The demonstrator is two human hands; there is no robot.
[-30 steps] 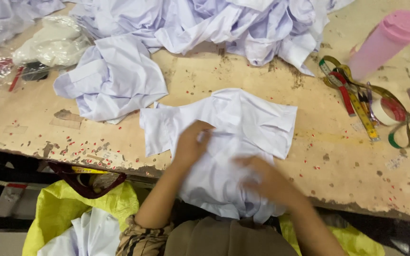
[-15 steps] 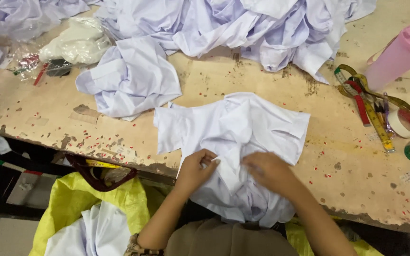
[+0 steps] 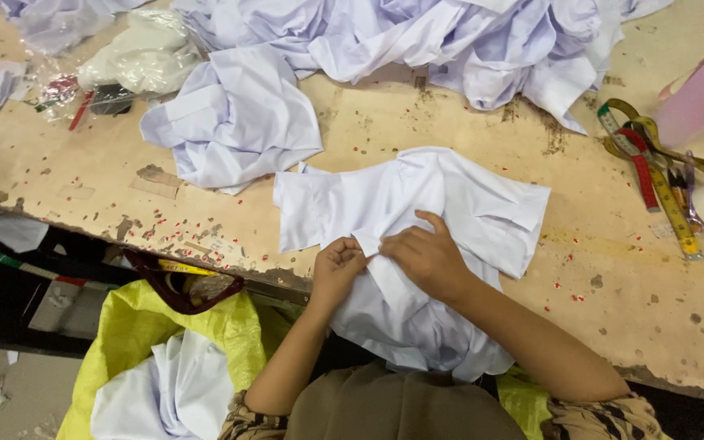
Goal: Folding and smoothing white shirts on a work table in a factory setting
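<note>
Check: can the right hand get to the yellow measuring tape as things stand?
Probably yes. The right hand rests on the white shirt, and the measuring tape lies to its right on the worn table, with only bare tabletop between them. It would have to let go of the shirt first.
</note>
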